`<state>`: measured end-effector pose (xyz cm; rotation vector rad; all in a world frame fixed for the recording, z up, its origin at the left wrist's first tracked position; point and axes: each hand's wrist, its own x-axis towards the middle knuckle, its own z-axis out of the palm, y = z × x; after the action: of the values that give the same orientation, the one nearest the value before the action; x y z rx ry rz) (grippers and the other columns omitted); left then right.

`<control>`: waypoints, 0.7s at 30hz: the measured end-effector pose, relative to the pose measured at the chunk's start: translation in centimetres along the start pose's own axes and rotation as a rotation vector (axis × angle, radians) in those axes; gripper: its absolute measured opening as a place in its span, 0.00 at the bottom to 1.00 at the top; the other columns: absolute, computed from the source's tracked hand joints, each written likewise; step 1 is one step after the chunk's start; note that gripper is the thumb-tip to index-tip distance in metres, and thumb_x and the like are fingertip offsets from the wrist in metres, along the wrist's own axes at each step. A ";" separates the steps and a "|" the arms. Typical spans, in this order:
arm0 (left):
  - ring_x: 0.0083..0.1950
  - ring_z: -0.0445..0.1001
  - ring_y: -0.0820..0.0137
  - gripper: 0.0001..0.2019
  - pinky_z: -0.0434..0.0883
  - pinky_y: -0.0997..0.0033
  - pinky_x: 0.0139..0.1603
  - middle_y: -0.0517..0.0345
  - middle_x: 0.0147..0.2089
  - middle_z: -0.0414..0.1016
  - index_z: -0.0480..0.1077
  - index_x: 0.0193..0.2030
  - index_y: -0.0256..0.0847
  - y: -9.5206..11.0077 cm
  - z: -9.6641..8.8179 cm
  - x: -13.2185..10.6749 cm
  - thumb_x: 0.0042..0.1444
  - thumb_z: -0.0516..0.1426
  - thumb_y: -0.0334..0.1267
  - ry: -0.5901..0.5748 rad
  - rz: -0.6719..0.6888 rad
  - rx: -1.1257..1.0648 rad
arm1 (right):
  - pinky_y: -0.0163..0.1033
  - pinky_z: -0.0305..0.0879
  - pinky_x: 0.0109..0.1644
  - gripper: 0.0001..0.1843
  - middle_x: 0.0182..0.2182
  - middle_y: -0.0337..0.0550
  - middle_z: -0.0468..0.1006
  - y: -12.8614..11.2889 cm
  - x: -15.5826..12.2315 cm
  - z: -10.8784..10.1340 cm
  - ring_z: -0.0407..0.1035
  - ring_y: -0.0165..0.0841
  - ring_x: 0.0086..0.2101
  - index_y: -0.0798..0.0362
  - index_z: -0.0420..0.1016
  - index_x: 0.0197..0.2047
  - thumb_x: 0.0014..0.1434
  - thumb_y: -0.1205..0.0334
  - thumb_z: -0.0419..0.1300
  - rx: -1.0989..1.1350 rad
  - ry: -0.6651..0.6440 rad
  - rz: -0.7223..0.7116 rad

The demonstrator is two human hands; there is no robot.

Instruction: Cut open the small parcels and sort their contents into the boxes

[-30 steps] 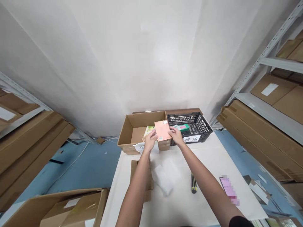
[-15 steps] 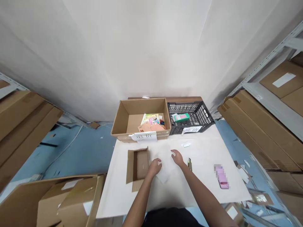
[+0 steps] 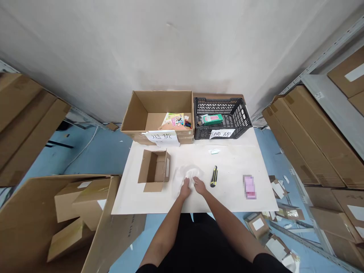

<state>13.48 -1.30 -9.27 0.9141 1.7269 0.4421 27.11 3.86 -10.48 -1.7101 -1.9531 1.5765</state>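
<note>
A thin, translucent white sheet [image 3: 190, 169], perhaps plastic wrapping, lies crumpled on the white table [image 3: 233, 199]. At its near edge my left hand [image 3: 185, 189] grips it with curled fingers. Just to the right, my right hand [image 3: 199, 185] pinches the same sheet, its fingertips close to the left ones. Left of the hands stands a small cardboard box [image 3: 156, 167] with its flaps open. A black and yellow utility knife [image 3: 214, 176] rests to the right of my right hand.
Behind are a large cardboard box [image 3: 127, 131] holding booklets and a black crate [image 3: 201, 133] with a green box [image 3: 212, 119]. Further right lies a pixelated pink object [image 3: 250, 186]. A big carton [image 3: 113, 212] of boxes stands left; shelved cartons [image 3: 315, 132] line the right.
Both hands have come down onto the translucent sheet, closer together, and bunched it up. My view has tilted downward, so the utility knife shows fully. The small box now sits turned differently.
</note>
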 end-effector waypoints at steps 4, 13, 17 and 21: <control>0.75 0.62 0.57 0.42 0.64 0.56 0.72 0.41 0.76 0.59 0.52 0.78 0.37 2.1 1.5 -1.1 0.54 0.56 0.34 -0.005 0.053 -0.159 | 0.53 0.69 0.59 0.29 0.52 0.50 0.83 -1.0 -1.6 -0.9 0.75 0.45 0.56 0.52 0.80 0.56 0.54 0.49 0.59 0.507 0.057 0.067; 0.58 0.80 0.58 0.35 0.77 0.57 0.55 0.41 0.69 0.70 0.67 0.69 0.45 6.8 -4.4 -7.6 0.53 0.63 0.42 -0.047 0.326 -0.679 | 0.40 0.72 0.38 0.30 0.38 0.45 0.83 -6.4 -5.6 -6.2 0.78 0.38 0.35 0.52 0.79 0.48 0.39 0.54 0.69 0.887 0.041 -0.067; 0.53 0.82 0.54 0.25 0.77 0.51 0.54 0.41 0.57 0.80 0.76 0.58 0.40 4.8 -14.0 -9.3 0.59 0.59 0.51 0.309 0.412 -0.438 | 0.38 0.70 0.35 0.35 0.33 0.39 0.81 -12.2 -5.4 -6.3 0.76 0.36 0.31 0.51 0.77 0.51 0.35 0.59 0.70 0.944 0.159 -0.088; 0.78 0.51 0.45 0.26 0.52 0.43 0.76 0.42 0.72 0.66 0.78 0.56 0.43 0.0 -22.0 -9.5 0.49 0.67 0.48 0.495 0.408 0.248 | 0.39 0.72 0.38 0.31 0.37 0.42 0.80 -20.8 -4.3 -4.0 0.76 0.37 0.35 0.52 0.76 0.50 0.39 0.59 0.70 0.915 0.299 -0.229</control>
<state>-5.74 -5.33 4.54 1.4376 2.0728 0.7847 17.37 6.51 8.63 -1.1810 -0.9729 1.6175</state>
